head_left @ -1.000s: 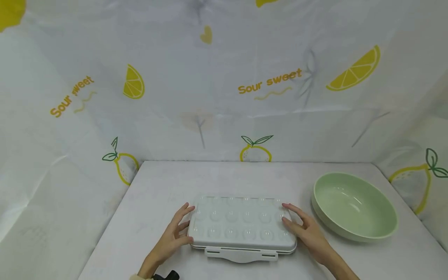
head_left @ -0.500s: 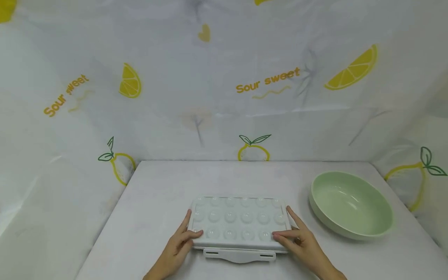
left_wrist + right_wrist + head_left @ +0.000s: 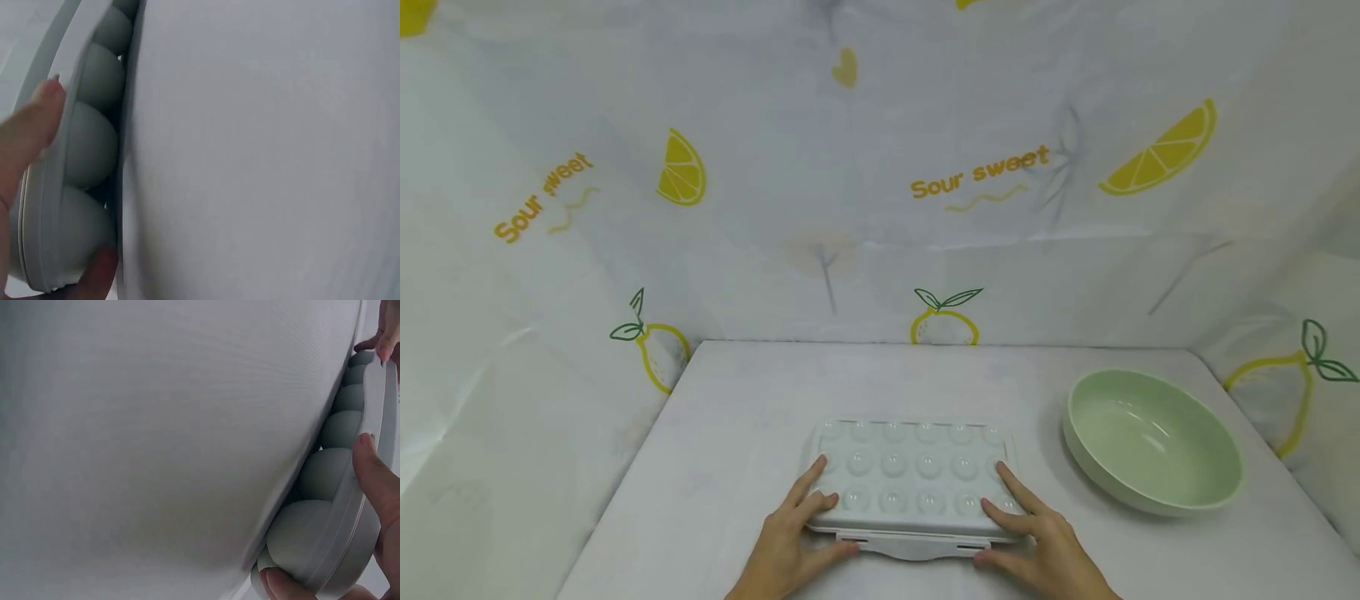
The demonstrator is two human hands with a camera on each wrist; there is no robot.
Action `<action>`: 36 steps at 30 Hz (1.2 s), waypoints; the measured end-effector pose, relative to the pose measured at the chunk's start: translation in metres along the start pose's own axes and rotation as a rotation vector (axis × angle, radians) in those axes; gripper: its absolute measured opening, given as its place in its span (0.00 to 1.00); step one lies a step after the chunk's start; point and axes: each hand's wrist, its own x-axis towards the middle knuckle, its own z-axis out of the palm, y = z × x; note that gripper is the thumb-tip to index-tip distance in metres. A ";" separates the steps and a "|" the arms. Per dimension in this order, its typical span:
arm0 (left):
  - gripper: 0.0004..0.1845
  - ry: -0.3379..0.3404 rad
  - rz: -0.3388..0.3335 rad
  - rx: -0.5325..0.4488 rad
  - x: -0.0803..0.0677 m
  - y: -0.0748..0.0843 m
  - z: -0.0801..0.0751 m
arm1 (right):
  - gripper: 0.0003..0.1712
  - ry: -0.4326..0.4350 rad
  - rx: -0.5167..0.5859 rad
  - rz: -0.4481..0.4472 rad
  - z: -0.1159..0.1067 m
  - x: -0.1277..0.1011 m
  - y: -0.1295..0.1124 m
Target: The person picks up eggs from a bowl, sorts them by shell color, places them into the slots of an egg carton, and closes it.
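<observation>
A closed white egg box (image 3: 912, 483) with a domed lid lies on the table in the head view. Its front latch flap (image 3: 913, 547) faces me. My left hand (image 3: 792, 533) grips the near left corner, fingers over the lid and thumb on the flap. At the near right corner my right hand (image 3: 1047, 540) holds the box in the same way. Rounded cups (image 3: 92, 140) show along the underside in the left wrist view. The right thumb (image 3: 374, 469) presses the flap's end in the right wrist view. Whether anything lies inside is hidden.
A pale green bowl (image 3: 1153, 442) stands on the table (image 3: 760, 383) to the right of the egg box. Behind and at both sides hangs a white cloth (image 3: 820, 183) printed with lemons and words.
Both hands have moved from the sides of the egg box to its near corners. The thumbs have come to the front latch flap. The bowl stays in place.
</observation>
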 end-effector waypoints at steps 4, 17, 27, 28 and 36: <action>0.28 0.044 0.009 0.019 0.001 0.002 0.003 | 0.37 0.025 -0.008 0.014 0.002 0.002 -0.001; 0.28 0.114 0.105 0.106 -0.002 -0.004 0.009 | 0.36 0.096 -0.055 0.003 0.006 0.001 -0.002; 0.29 0.216 0.228 0.125 -0.004 -0.012 0.016 | 0.36 0.121 -0.129 -0.034 0.008 0.000 -0.002; 0.29 0.217 0.227 0.124 -0.004 -0.012 0.016 | 0.36 0.120 -0.140 -0.042 0.008 0.000 -0.001; 0.29 0.202 0.207 0.127 -0.004 -0.011 0.017 | 0.36 0.134 -0.179 -0.167 0.008 -0.002 0.008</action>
